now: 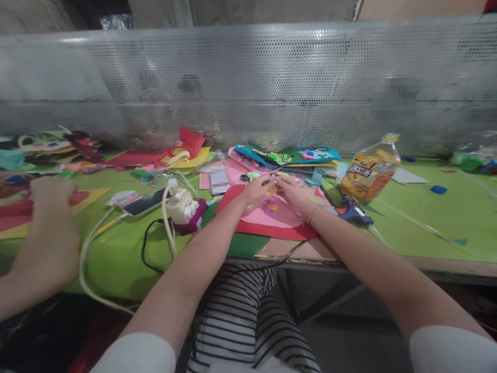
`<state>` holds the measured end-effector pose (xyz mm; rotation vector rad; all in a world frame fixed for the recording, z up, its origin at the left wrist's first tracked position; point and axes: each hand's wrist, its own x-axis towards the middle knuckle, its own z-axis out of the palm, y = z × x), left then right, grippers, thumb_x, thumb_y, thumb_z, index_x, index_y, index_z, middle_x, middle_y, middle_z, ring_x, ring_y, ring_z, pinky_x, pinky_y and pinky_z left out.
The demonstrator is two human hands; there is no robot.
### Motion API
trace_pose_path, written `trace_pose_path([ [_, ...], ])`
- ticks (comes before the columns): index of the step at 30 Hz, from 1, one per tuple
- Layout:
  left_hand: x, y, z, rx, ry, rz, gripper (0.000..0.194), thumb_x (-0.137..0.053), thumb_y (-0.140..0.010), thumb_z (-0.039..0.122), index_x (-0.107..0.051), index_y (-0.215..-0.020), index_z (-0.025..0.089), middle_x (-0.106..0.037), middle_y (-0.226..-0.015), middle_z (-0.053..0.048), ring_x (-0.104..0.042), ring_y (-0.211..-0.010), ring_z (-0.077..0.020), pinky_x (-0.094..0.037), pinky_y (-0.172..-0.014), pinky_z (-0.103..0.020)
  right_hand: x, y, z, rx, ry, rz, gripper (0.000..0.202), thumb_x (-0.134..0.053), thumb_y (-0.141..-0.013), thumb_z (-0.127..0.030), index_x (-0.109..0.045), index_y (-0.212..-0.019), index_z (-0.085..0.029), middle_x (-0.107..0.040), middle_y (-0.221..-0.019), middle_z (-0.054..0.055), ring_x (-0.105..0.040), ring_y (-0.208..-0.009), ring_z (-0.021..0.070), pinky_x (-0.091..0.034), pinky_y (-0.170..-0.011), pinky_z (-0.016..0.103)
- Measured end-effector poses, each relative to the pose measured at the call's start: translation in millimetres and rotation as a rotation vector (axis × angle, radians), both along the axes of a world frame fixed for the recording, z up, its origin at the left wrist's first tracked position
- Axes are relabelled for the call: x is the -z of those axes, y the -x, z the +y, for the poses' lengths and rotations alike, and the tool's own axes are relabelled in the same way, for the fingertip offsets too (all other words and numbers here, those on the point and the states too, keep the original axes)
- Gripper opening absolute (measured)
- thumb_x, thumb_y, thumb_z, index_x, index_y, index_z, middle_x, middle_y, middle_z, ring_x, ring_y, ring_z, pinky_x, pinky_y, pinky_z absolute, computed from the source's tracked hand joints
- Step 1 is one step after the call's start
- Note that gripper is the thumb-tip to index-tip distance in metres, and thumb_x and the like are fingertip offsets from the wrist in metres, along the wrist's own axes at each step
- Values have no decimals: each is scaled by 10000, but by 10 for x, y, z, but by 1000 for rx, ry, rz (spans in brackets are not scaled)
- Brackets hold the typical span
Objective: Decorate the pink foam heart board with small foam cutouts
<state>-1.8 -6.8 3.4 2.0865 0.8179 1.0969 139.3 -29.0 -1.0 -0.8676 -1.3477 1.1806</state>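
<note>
My left hand (257,189) and my right hand (292,190) meet fingertip to fingertip, both closed in a pinch. Whatever small thing is between them is too blurred to make out. Below them lies a pink rounded sheet (254,216) with a small purple and yellow piece (271,207) on it. The pink sheet rests on a larger red sheet (272,231), and a dark green sheet (244,245) sticks out underneath. A dark blue glue gun (356,213) lies right of my right wrist.
A plastic bottle (370,168) with an orange label stands at the right. To the left are a power strip (194,217) with plugs and cables, and a phone (145,202). Decorated coloured sheets (287,155) lie behind. Another person's arm (50,233) reaches in at far left.
</note>
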Motion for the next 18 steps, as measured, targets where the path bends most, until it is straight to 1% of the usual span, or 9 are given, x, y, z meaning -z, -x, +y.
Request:
trace_pose_path([
  [2, -5, 3, -3, -30, -1, 13, 242, -480, -796, 357, -476, -649, 164, -479, -637, 27, -456, -630, -104, -373, -636, -229, 17, 4, 27, 3, 2, -41, 298, -627, -656, -449, -474, -634, -194, -435, -591, -45, -438, -576, 89, -402, -556, 226],
  [4, 0, 6, 4, -61, -12, 15, 214, -472, -785, 308, -460, -626, 166, -474, -623, 28, -452, -624, -106, -364, -628, -232, 31, 5, 55, 4, -29, -92, 327, -627, -665, -464, -457, -607, -191, -420, -570, -46, -432, -567, 90, -411, -564, 236],
  [7, 21, 6, 29, -83, -16, -9, 207, -452, -773, 279, -434, -598, 170, -456, -601, 31, -434, -605, -101, -347, -609, -232, 47, 1, 97, 10, -98, -143, 364, -627, -667, -494, -446, -584, -189, -412, -558, -45, -422, -564, 91, -425, -584, 253],
  [9, 34, 0, 40, -81, 10, -49, 204, -450, -765, 279, -429, -593, 171, -448, -593, 32, -427, -594, -97, -339, -596, -232, 56, -2, 119, 5, -132, -139, 378, -619, -662, -523, -456, -589, -189, -422, -563, -42, -425, -569, 94, -436, -606, 268],
  [13, 38, -25, 27, -18, 126, -157, 211, -478, -750, 297, -454, -586, 167, -435, -573, 34, -399, -554, -82, -323, -561, -227, 65, 0, 141, -18, -151, -107, 376, -614, -650, -531, -481, -597, -184, -470, -593, -23, -453, -596, 106, -431, -627, 276],
  [18, 47, -82, 0, 32, 302, -354, 235, -539, -724, 280, -441, -547, 160, -388, -531, 46, -363, -510, -55, -307, -522, -200, 60, 8, 133, 20, -195, -83, 341, -600, -674, -467, -447, -549, -189, -417, -563, -33, -402, -559, 94, -375, -567, 248],
])
